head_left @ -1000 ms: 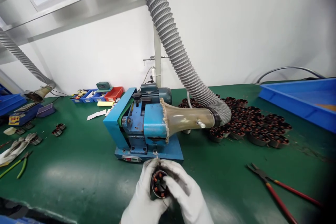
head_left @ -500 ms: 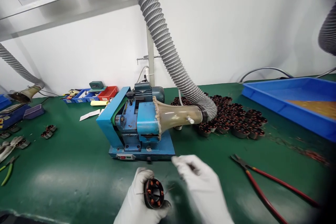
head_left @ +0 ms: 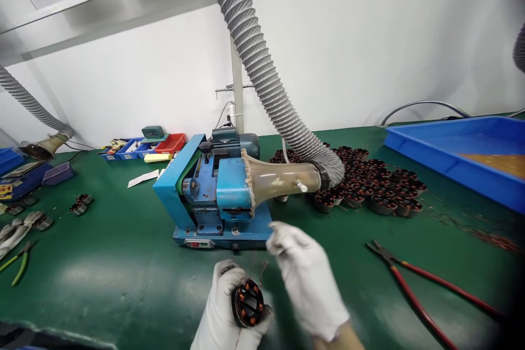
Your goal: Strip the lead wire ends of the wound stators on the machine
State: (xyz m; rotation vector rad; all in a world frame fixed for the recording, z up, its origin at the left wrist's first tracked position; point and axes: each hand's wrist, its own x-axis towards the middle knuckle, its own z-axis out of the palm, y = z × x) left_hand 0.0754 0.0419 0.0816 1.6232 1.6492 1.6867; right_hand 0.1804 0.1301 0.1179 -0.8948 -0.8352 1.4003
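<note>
My left hand (head_left: 223,309), in a white glove, is closed round a small round motor stator (head_left: 247,302) with copper windings, low in the middle of the view. My right hand (head_left: 305,279), also gloved, is raised just right of it with fingertips pinched together on a thin wire lead coming off the stator. Both hands are right in front of a blue bench machine (head_left: 215,194) on the green table (head_left: 115,273).
A grey ribbed suction hose (head_left: 262,71) ends in a funnel at the machine. Several more stators (head_left: 369,186) are piled behind right. Red-handled pliers (head_left: 426,290) lie right, a blue tray (head_left: 459,153) far right, green pliers (head_left: 18,265) and small bins (head_left: 139,147) left.
My hands were together on the stator; the right hand has come away to the right and upward, pinching a wire. The left hand keeps the stator. The view shifted slightly.
</note>
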